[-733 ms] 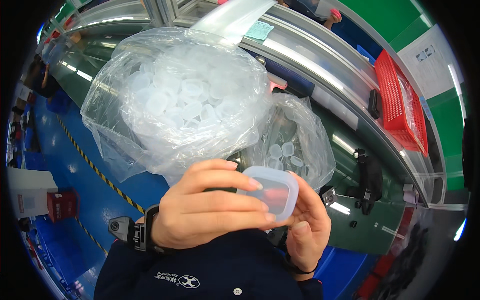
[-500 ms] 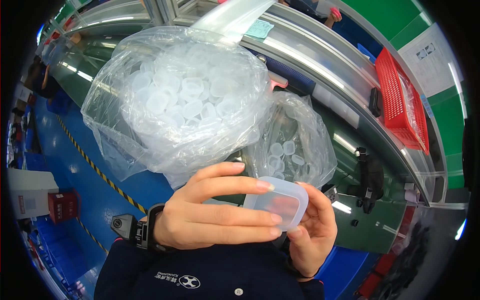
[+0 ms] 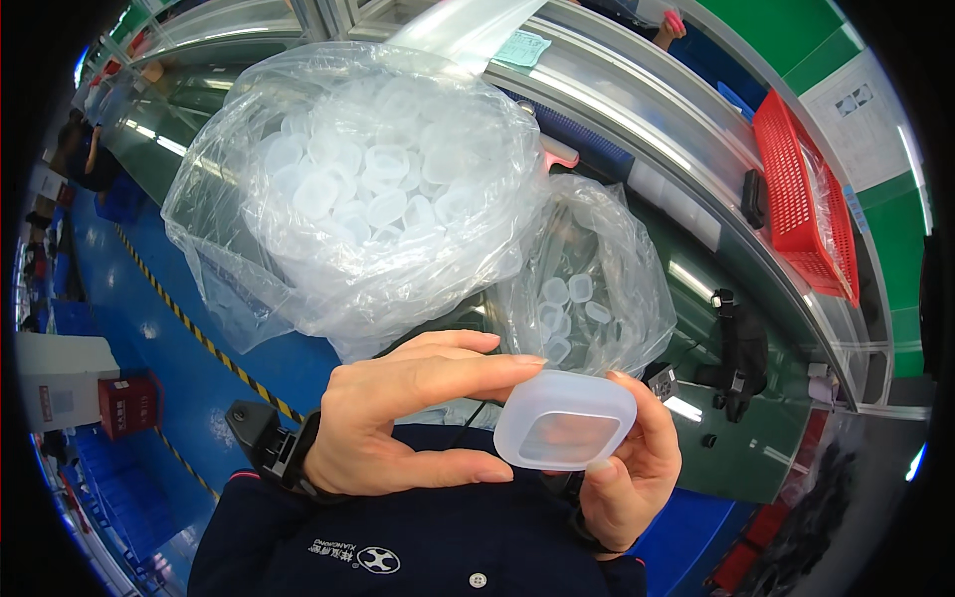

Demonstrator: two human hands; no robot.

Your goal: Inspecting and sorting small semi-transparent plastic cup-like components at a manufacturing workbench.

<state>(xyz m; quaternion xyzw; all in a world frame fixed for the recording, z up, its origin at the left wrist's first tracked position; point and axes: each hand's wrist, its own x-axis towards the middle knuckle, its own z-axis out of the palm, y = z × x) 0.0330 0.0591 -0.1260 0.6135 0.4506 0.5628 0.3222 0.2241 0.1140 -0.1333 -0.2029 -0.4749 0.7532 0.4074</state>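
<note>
A small, translucent, rounded-square plastic container (image 3: pixel 569 438) is held up in front of my chest. My right hand (image 3: pixel 637 468) pinches its right side, thumb below and fingers along the upper edge. At the container's left side is my left hand (image 3: pixel 408 413), index fingertip against the top edge and thumb by the lower left corner. Beyond them, a large clear plastic bag (image 3: pixel 229 269) is full of similar translucent pieces (image 3: pixel 383 184). To its right, a smaller clear bag (image 3: pixel 637 289) has several such pieces (image 3: pixel 580 289) in it.
A red perforated basket (image 3: pixel 791 199) stands at the far right, with a black object (image 3: pixel 753 197) beside it. Black straps (image 3: pixel 738 348) lie on the dark green worktop (image 3: pixel 716 448). Behind the bags is a pink-handled tool (image 3: pixel 560 154). Another person's hand (image 3: pixel 671 28) shows at the top.
The container has been turned so its flat face tilts toward me. My left fingers have come off its face and now sit at its left edge, with the thumb showing.
</note>
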